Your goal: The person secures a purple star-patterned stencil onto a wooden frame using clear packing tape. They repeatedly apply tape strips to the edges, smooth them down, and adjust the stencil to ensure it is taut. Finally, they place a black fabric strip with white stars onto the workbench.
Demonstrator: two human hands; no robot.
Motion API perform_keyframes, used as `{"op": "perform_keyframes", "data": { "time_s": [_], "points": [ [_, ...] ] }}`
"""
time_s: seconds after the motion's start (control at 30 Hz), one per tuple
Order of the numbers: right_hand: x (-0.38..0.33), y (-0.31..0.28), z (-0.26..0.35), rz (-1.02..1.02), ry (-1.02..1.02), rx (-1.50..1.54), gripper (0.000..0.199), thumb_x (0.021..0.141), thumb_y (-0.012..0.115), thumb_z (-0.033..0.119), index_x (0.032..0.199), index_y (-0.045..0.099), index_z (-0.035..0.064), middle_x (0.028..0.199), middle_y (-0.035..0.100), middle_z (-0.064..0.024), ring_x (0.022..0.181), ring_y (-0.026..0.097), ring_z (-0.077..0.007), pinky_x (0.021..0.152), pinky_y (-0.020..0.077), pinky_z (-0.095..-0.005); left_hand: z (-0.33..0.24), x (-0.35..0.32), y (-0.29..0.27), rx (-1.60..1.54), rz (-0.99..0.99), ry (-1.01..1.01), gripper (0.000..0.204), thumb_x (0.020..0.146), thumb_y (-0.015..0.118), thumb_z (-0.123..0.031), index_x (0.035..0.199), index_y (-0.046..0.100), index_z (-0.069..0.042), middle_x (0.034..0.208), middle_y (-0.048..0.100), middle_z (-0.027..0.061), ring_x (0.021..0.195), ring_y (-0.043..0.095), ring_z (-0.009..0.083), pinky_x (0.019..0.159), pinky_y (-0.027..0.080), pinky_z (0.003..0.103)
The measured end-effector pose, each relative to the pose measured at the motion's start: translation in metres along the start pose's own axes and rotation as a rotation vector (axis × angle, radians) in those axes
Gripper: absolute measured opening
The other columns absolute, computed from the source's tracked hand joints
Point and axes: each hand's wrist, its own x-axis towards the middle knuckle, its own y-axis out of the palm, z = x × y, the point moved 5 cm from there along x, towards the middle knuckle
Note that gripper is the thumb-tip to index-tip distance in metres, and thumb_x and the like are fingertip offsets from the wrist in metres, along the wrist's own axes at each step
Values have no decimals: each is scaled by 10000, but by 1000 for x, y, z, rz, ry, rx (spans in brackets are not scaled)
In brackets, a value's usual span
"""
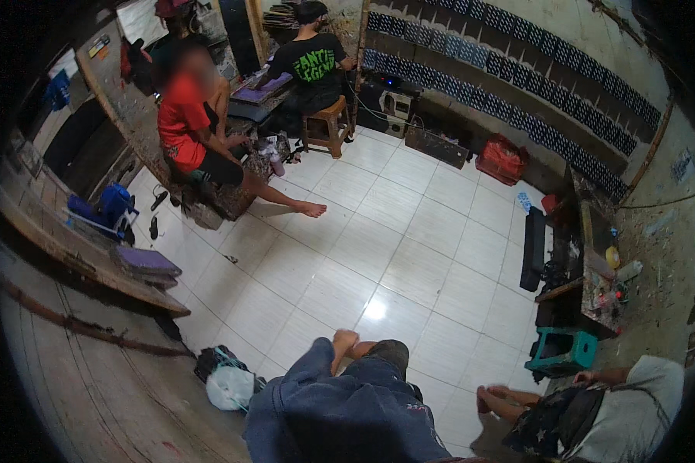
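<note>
I look down on my own body in dark blue clothing (pixel 340 409) at the lower edge. Beyond the blue sleeve is bare skin, apparently my left hand (pixel 346 337), close to a dark-covered knee (pixel 390 355). Its fingers are too small and blurred to make out, and I see no object in it. My right hand does not show. On the floor to my left sits a white plastic bag (pixel 230 387) beside a dark bundle (pixel 215 359).
A person in red (pixel 184 123) sits at the left, one leg stretched out; another in black (pixel 313 65) works on a wooden stool (pixel 326 127). A third person (pixel 633 409) sits at the lower right near a teal stool (pixel 561 351). Patterned rows (pixel 455 50) line the far wall.
</note>
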Motion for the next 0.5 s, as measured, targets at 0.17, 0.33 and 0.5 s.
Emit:
{"op": "perform_keyframes", "data": {
  "time_s": [0.17,0.33,0.5],
  "points": [
    [66,-101,37,24,-40,-8,374,1018,503,327,1022,649,-17,961,693,-142,832,692,-271,686,573,-404,-2,-81,108,-407,96,-387,270,798,721,-287,826,754,-20,781,739,111,654,696,202,597,560,347],
    [124,-174,69,-7,-140,107,341,1015,512,316,939,648,13,843,694,-107,698,695,-228,553,544,-320,-90,-26,164,-242,44,-237,236,830,689,-249,777,763,-32,722,739,69,612,703,169,575,569,336],
    [158,-263,114,-115,-274,114,321,986,557,315,919,671,22,809,687,-99,682,675,-209,554,534,-328,-287,46,249,311,51,412,243,876,602,-269,853,765,-90,831,754,91,659,721,218,619,576,381]
  ]
}}
